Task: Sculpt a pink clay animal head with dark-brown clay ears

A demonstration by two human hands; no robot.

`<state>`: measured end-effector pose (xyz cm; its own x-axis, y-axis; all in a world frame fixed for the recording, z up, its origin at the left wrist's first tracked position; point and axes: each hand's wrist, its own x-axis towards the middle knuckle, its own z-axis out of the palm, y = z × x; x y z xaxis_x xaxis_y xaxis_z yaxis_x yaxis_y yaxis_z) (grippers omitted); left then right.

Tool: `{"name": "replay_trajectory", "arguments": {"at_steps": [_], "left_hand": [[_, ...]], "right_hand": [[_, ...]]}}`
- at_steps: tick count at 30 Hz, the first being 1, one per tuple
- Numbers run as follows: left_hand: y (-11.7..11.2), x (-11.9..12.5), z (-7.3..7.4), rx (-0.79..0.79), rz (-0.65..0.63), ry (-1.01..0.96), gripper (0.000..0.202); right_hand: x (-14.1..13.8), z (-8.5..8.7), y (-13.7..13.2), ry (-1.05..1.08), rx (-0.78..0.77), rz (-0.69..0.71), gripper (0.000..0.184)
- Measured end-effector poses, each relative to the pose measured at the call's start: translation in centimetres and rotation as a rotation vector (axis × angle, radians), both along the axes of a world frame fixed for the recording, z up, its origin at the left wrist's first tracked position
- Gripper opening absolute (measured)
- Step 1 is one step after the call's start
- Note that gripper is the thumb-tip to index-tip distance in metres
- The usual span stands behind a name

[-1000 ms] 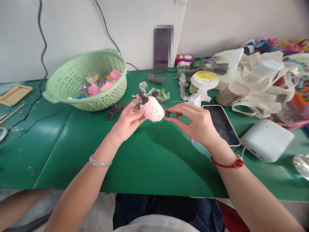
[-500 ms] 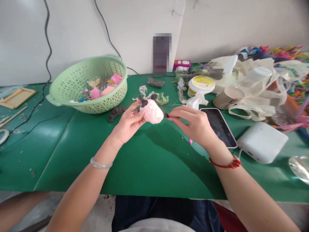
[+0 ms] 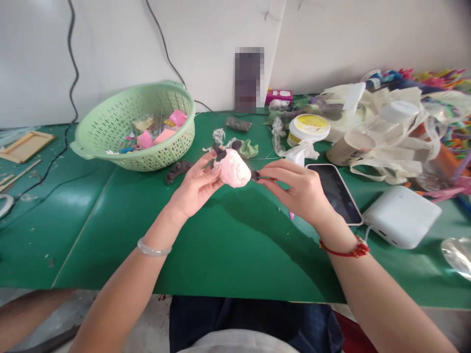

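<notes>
The left hand [image 3: 195, 185] cradles a pink clay ball [image 3: 233, 169] while the right hand [image 3: 296, 189] pinches a small dark clay piece [image 3: 254, 175] at its side, above the green tabletop [image 3: 228, 240].

Forearms [image 3: 121, 299] were bare, no sleeves. Left wrist [image 3: 156, 230] wore a smooth, pale translucent bangle [image 3: 154, 247] (jade-like, can't confirm). Right wrist [image 3: 331, 235] had a thin red cord bracelet [image 3: 346, 250] with a small knotted section. Lap showed dark navy trousers [image 3: 253, 323], faint check pattern. Pale top [image 3: 239, 349] was just visible at bottom edge.
</notes>
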<state>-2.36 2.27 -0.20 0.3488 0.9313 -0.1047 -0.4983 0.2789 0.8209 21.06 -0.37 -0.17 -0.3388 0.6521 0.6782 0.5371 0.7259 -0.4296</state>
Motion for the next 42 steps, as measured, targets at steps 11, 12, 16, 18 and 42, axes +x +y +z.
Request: {"name": "replay_trajectory", "arguments": {"at_steps": [11, 12, 16, 18, 42], "left_hand": [[-0.2, 0.0, 0.3, -0.006, 0.011, 0.031, 0.046], [-0.3, 0.0, 0.4, -0.005, 0.010, 0.037, 0.047], [-0.3, 0.0, 0.4, -0.009, -0.001, 0.043, 0.050], [-0.4, 0.0, 0.4, -0.005, -0.008, 0.043, 0.050], [-0.7, 0.5, 0.5, 0.003, -0.024, 0.026, 0.045]], "right_hand": [[-0.9, 0.7, -0.2, 0.625, -0.886, 0.156, 0.039], [-1.0, 0.6, -0.3, 0.647, -0.916, 0.179, 0.039], [-1.0, 0.5, -0.4, 0.674, -0.950, 0.207, 0.034], [-1.0, 0.7, -0.4, 0.679, -0.956, 0.213, 0.032], [-2.3, 0.5, -0.8, 0.553, -0.664, 0.114, 0.038]]}}
